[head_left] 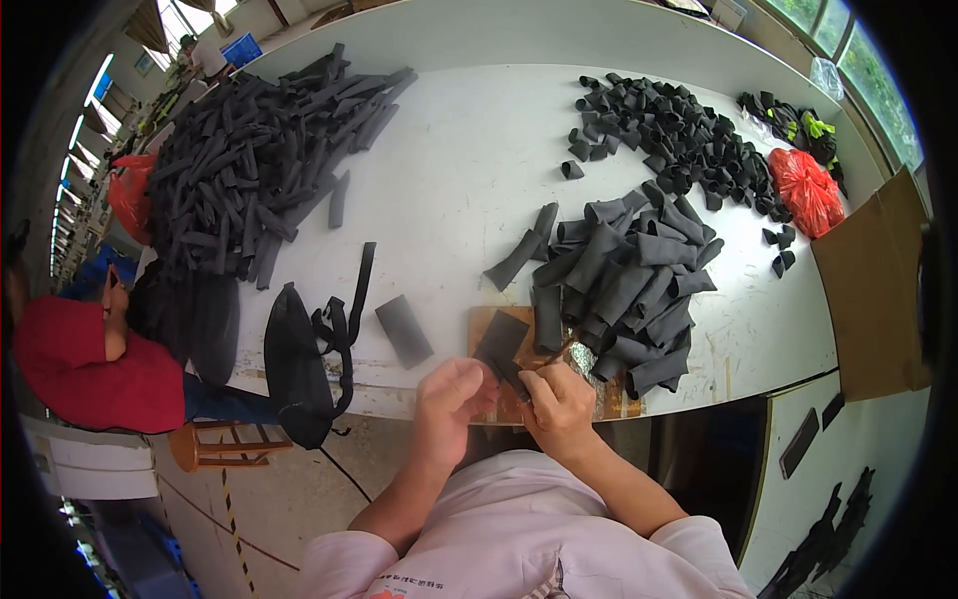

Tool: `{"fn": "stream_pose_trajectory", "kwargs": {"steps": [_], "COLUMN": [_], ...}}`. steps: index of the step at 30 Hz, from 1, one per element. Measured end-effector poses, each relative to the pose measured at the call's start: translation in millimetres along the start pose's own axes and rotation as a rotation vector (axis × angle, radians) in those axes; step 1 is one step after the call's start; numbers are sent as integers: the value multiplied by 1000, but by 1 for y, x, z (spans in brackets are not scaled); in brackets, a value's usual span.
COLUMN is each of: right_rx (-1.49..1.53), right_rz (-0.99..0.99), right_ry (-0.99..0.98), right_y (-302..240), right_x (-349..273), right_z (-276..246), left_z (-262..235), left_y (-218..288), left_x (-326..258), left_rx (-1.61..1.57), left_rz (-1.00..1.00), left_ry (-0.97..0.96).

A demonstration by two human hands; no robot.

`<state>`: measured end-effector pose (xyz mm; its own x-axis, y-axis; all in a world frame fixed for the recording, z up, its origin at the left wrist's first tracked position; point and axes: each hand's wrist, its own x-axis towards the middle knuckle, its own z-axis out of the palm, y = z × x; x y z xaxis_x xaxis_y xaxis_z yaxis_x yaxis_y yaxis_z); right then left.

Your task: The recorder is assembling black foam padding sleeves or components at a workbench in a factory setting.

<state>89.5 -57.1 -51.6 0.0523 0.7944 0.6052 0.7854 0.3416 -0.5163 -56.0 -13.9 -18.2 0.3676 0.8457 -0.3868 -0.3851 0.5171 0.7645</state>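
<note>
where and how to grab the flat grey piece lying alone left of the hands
Likely by its near short end, pinched at the edge, coming from the lower right. The grey piece lies flat, its long sides slanting so this end sits nearest and furthest right; nothing covers it, and the black strapped item lies off to its left.

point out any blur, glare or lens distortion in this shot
In the head view, the fisheye lens bows the edges of the white table and leaves black corners; in that same view, the left hand looks blurred, the right hand crisper; also in the head view, the window at upper right is bright.
</note>
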Motion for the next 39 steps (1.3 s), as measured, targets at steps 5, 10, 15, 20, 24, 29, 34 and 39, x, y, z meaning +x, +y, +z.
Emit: {"fn": "stream_pose_trajectory", "kwargs": {"steps": [5, 10, 15, 20, 24, 29, 34, 39], "right_rx": [-76, -172, -223, -198, -240, -261, -252, -304], "right_rz": [-66, -139, -180, -215, -236, -240, -276, -345], "right_ry": [-32, -92, -126, -85, -96, -114, -106, -168], "right_y": [0, 0, 3, 3, 6, 9, 6, 8], "right_x": [0, -4, -11, -9, -11, -10, -7, -13], "right_z": [-3, -4, -4, -3, -1, 1, 1, 4], "left_z": [1, 1, -3, -10, -12, -15, -12, -15], "left_y": [3, 2, 1, -1, -2, -1, -3, -15], "left_x": [1, 1, -1, -1, 1, 6, -2, 1], "left_rx": [90, 114, 86, 75, 102, 116, 238, 297], "left_rz": [-52, -78, -102, -117, -128, -127, -48, -53], "left_ry": [21, 57, 59, 61, 80, 85, 105, 84]}}
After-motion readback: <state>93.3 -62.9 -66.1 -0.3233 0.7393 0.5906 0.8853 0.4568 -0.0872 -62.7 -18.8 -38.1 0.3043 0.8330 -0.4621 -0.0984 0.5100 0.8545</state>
